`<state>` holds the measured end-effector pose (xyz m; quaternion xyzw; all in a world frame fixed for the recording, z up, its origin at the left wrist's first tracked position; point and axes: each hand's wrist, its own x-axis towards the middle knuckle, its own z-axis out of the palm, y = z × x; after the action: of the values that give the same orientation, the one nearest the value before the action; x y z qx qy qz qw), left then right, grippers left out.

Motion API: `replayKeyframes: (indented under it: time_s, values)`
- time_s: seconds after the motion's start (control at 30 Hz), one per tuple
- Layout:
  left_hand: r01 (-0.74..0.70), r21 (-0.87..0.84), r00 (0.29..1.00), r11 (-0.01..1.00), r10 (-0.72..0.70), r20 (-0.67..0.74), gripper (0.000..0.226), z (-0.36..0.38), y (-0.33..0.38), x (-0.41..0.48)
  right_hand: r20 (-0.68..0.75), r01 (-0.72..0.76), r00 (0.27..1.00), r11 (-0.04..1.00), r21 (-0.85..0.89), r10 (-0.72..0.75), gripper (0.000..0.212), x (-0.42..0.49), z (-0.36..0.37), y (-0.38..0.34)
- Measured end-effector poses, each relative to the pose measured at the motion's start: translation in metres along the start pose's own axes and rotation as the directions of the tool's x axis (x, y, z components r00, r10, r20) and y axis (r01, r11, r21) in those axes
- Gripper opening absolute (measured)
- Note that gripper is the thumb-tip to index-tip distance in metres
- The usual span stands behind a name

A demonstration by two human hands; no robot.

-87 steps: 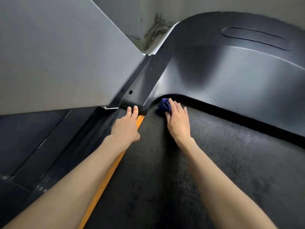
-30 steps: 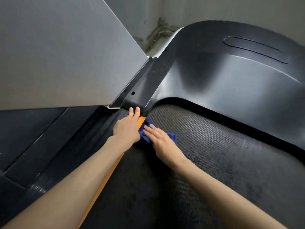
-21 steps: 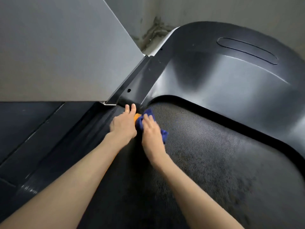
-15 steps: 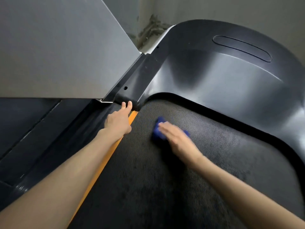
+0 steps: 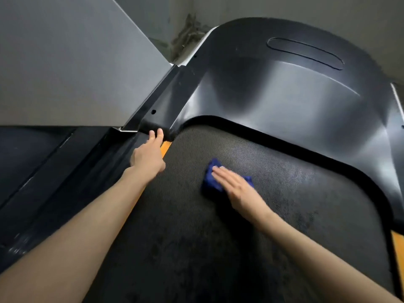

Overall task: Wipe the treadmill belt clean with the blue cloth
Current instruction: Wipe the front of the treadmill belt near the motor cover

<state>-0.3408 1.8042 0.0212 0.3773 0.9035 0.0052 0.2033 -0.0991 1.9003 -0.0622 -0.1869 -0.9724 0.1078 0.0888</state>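
Our cloth (image 5: 211, 182) has slid right, away from the orange strip (image 5: 164, 147).
We press it flat on the belt (image 5: 284, 193) with our right hand (image 5: 237, 189), fingers straight, near the far end. Our left hand (image 5: 147, 158) lies open on the left edge, holding nothing, fingertips touching the black cover (image 5: 284, 95).

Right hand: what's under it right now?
The blue cloth lies under the right hand, pressed flat onto the treadmill belt by straight fingers. Cloth edges show on both sides of the fingers. The cloth's middle and the belt beneath it are covered.
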Motion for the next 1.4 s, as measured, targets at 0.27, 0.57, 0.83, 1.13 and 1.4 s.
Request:
replayKeyframes:
  time_s: [0.27, 0.57, 0.83, 1.13, 1.4]
  values:
    - [0.002, 0.045, 1.0, 0.999, -0.002, -0.012, 0.096, 0.001, 0.004, 0.002, -0.029, -0.451, 0.878, 0.846, 0.285, 0.478, 0.051, 0.019, 0.003, -0.071]
    - [-0.006, 0.031, 1.0, 1.0, 0.006, 0.014, 0.096, 0.0, -0.001, 0.003, -0.153, -0.616, 0.742, 0.754, 0.23, 0.653, 0.055, 0.036, -0.013, 0.026]
    - [-0.02, 0.03, 1.0, 0.999, 0.02, 0.015, 0.092, -0.003, 0.0, 0.001, -0.006, 0.132, 0.991, 0.973, 0.188, -0.133, 0.051, 0.058, 0.017, -0.061]
    - [-0.043, 0.055, 0.999, 0.998, 0.043, -0.013, 0.088, -0.004, 0.003, 0.001, 0.036, 0.004, 0.999, 0.982, 0.19, -0.011, 0.044, 0.076, 0.019, -0.076]
    - [0.013, 0.002, 0.998, 1.0, -0.013, -0.055, 0.088, 0.01, 0.01, 0.006, -0.087, -0.565, 0.814, 0.817, 0.112, 0.575, 0.053, 0.123, 0.002, -0.007]
